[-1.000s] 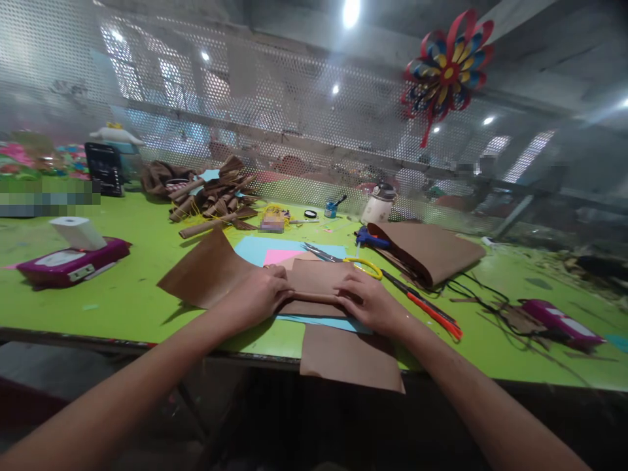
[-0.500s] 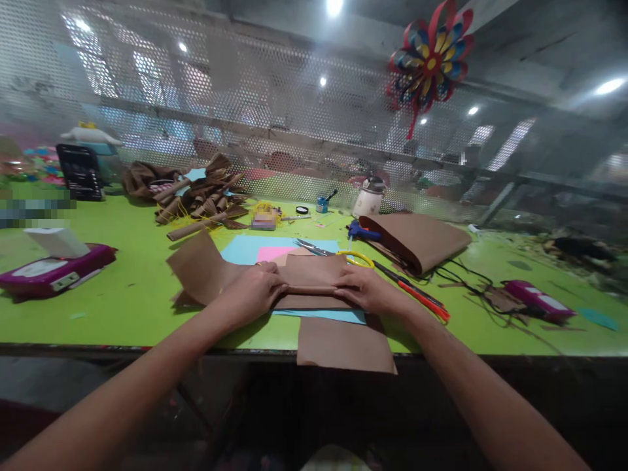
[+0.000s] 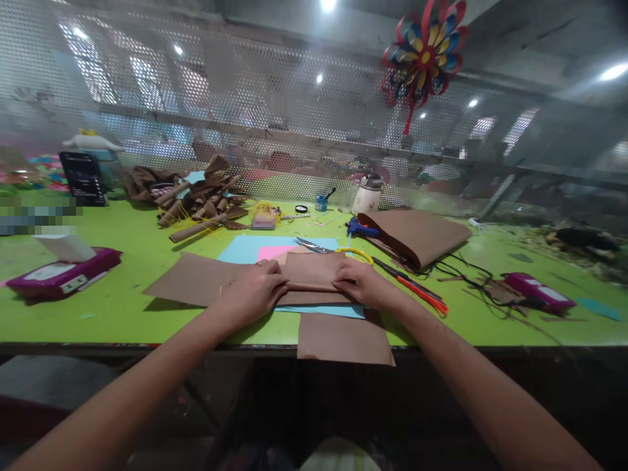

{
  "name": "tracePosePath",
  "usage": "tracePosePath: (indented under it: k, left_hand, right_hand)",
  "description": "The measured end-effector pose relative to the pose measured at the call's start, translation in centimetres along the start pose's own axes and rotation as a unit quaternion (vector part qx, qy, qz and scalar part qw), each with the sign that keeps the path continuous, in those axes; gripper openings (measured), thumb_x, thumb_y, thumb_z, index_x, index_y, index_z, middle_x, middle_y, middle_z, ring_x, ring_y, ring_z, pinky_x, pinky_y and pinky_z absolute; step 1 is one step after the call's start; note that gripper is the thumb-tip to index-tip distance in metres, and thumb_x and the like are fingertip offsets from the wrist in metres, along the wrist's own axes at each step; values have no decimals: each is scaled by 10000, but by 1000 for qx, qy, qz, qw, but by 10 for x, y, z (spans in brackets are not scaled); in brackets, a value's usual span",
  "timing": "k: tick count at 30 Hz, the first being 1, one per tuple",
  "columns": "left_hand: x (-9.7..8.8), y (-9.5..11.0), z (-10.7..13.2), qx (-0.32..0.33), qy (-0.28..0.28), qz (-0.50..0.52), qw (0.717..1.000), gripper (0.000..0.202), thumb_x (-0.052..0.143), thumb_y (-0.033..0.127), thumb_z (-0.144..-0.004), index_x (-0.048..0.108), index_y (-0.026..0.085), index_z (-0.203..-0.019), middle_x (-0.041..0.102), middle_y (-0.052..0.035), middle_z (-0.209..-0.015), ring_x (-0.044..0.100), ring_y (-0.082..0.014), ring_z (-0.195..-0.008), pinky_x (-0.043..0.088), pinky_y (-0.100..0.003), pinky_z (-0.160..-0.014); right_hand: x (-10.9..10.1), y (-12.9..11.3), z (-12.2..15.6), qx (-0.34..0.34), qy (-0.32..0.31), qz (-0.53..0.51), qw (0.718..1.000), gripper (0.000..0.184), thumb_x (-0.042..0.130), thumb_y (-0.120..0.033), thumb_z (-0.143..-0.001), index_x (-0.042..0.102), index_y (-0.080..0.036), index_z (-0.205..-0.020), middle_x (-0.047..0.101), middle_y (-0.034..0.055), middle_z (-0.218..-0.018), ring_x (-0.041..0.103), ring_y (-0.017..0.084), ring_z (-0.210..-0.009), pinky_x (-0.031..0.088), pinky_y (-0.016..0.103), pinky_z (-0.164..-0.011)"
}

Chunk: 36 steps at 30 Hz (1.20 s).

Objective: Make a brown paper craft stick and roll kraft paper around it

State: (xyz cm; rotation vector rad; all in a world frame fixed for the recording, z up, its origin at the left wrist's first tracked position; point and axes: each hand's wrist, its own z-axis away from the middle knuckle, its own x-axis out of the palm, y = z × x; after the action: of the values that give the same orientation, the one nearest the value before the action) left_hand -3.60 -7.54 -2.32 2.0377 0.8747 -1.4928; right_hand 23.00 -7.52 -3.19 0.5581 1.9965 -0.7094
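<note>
Between my two hands lies a piece of brown paper with a narrow fold or roll along its near edge. My left hand pinches the left end of that fold, fingers bent together. At the right end, my right hand grips the same fold. A flat brown sheet reaches out to the left from under my left hand. Beneath the work, light blue paper shows, and another brown sheet hangs over the table's front edge. Scissors with yellow handles lie just behind my right hand.
Right of my hands lie a red-and-black tool, a blue glue gun and folded brown paper. Rolled brown paper pieces are heaped at back left. Purple boxes and a propped phone stand left.
The brown sheet on the left, curled upward before, now lies flatter and reaches farther left. Both hands keep their hold on the folded paper. The view has shifted slightly.
</note>
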Motion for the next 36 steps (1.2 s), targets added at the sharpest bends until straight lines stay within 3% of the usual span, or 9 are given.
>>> tracePosePath:
  k: [7, 11, 14, 19, 23, 30, 36]
  left_hand:
    - [1, 3, -1, 19, 12, -65, 998, 377, 345, 280, -927, 683, 131, -852, 576, -117, -857, 493, -209, -777, 401, -344, -700]
    - [4, 1, 0, 28, 23, -67, 997, 351, 364, 270, -920, 671, 143, -809, 569, -115, -871, 488, -217, -800, 400, -350, -701]
    - [6, -2, 1, 6, 22, -44, 999, 314, 393, 290, -911, 660, 144, -833, 568, -109, -886, 499, -207, -797, 404, -335, -701]
    - [8, -10, 1, -35, 35, 43, 998, 242, 511, 284, -858, 596, 161, -1048, 594, -89, -937, 535, -197, -849, 417, -300, -730]
    - [6, -12, 1, -41, 21, 73, 996, 174, 525, 279, -848, 633, 154, -905, 603, -74, -861, 542, -180, -800, 418, -278, -707]
    - [6, -17, 2, -21, 5, 76, 997, 241, 486, 311, -872, 674, 163, -904, 564, -82, -883, 529, -163, -778, 413, -265, -690]
    - [2, -19, 3, 18, -12, 82, 996, 266, 432, 306, -900, 664, 181, -938, 558, -76, -904, 522, -169, -814, 398, -273, -709]
  right_hand:
    - [-2, -15, 2, -34, 21, 24, 999, 113, 570, -223, -836, 655, -164, -882, 584, 82, -869, 502, 192, -869, 432, 331, -775]
    - [1, -17, 2, -25, 0, 47, 999, 132, 536, -198, -857, 659, -156, -840, 580, 80, -845, 516, 179, -825, 441, 301, -721]
    - [4, -15, 1, -16, -7, 64, 998, 173, 508, -196, -873, 668, -155, -820, 578, 78, -817, 525, 177, -804, 440, 290, -699]
    - [6, -8, 1, 7, -1, 46, 999, 185, 505, -213, -878, 673, -148, -838, 588, 84, -820, 547, 178, -782, 444, 292, -691]
    - [8, -2, 1, 28, 12, -4, 1000, 169, 551, -218, -850, 646, -154, -975, 638, 79, -877, 575, 183, -827, 453, 298, -727]
    - [4, -2, 1, 38, 14, -64, 997, 113, 568, -196, -832, 669, -180, -880, 684, 47, -834, 605, 165, -776, 459, 282, -702]
    - [1, -4, 2, 13, 2, -23, 1000, 129, 549, -202, -844, 673, -168, -838, 654, 70, -813, 584, 179, -780, 454, 297, -695]
